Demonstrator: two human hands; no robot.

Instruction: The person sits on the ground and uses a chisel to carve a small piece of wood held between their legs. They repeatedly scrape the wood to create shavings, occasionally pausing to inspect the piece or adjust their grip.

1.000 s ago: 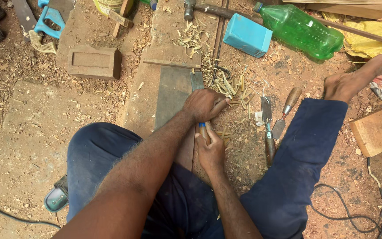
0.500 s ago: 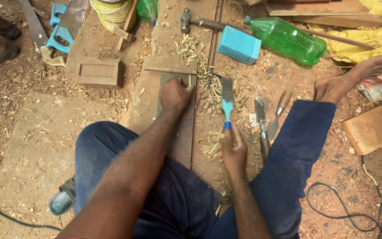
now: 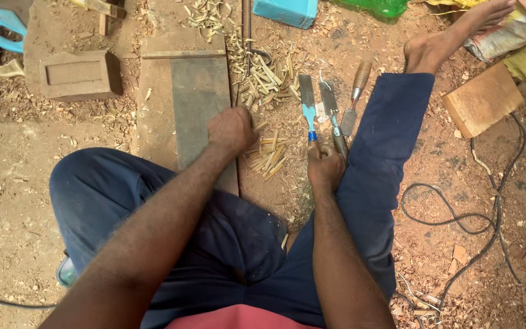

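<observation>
My left hand rests curled on the right edge of a flat dark wooden plank that lies on the ground between my legs. My right hand grips the blue handle of a chisel. Its blade points away from me and lies on the dirt. A second chisel lies right beside it, and a wooden-handled chisel lies just past that one. Pale wood shavings are scattered between my two hands.
A carved wooden block sits at the left, a blue box and a green bottle at the top. My bare foot is near a wood offcut. A black cable loops at the right.
My right hand has carried the blue-handled chisel off the plank's edge to the right and laid it beside the other chisels. My left hand stays at the plank's right edge.
</observation>
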